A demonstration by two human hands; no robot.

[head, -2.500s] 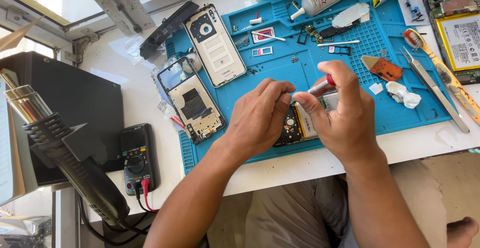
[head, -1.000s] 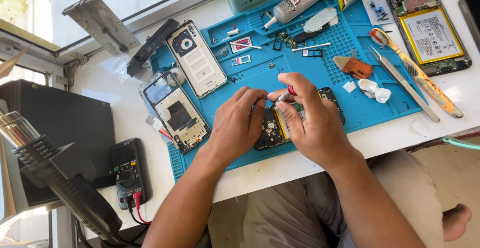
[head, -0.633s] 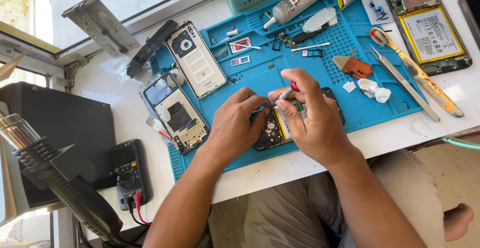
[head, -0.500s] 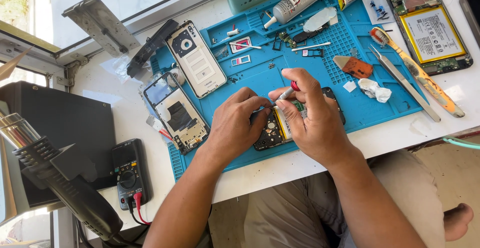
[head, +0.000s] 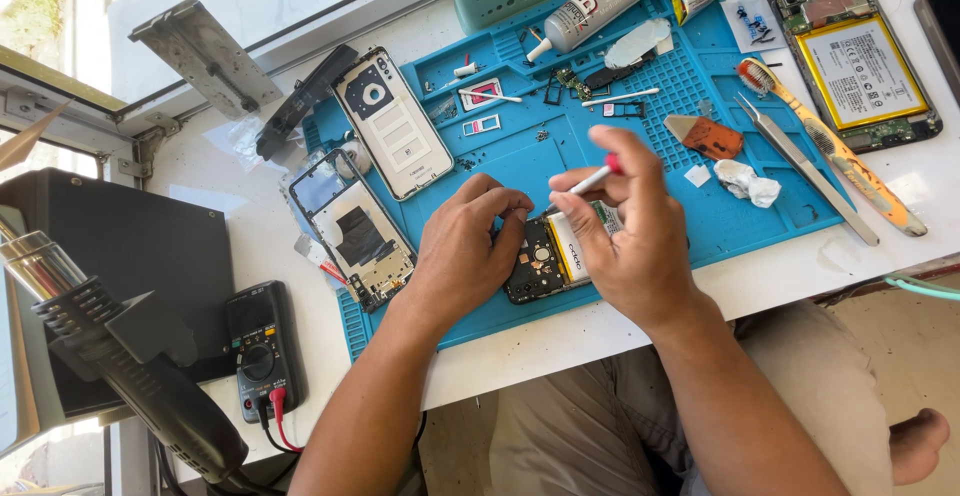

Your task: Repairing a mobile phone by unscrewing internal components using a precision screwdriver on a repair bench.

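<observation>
An opened phone (head: 545, 261) with bare circuit board and battery lies on the blue work mat (head: 520, 146). My left hand (head: 462, 246) rests on the phone's left end, fingers curled onto it. My right hand (head: 625, 231) grips a thin screwdriver (head: 590, 180) with a white shaft and red cap, its tip pointing down-left at the phone's top. The right palm hides most of the phone's right part.
On the mat: a white phone back cover (head: 392, 136), a phone frame (head: 352, 228), a glue tube (head: 600, 1), tweezers (head: 805, 181), a toothbrush (head: 830, 146), an orange pick (head: 708, 138). A multimeter (head: 260, 341) and hot-air gun (head: 120, 366) sit left; another opened phone (head: 860, 61) right.
The view has shifted slightly. My right hand has lifted a little and the screwdriver is raised off the phone; my left hand stays on the phone.
</observation>
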